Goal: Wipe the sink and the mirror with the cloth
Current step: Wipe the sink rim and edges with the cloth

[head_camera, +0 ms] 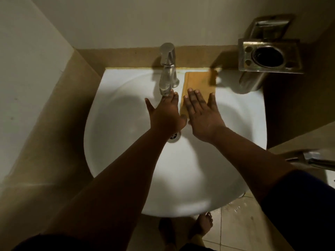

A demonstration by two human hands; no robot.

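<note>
A white sink [116, 142] fills the middle of the view, its drain [174, 137] partly under my left wrist. An orange-yellow cloth [198, 81] lies flat on the back rim, right of the chrome tap [167, 69], and hangs into the bowl. My right hand [203, 115] is spread flat, palm down, over the cloth's near part; whether it touches the cloth I cannot tell. My left hand [165, 113] is spread open beside it, fingertips under the tap's spout. No mirror is in view.
A steel toothbrush and cup holder [270, 55] is fixed to the wall at the back right, with a steel soap tray [270, 24] above it. A chrome fitting [313, 160] juts in at the right edge. Beige walls close in the sink. A bare foot [203, 223] stands on wet floor tiles below.
</note>
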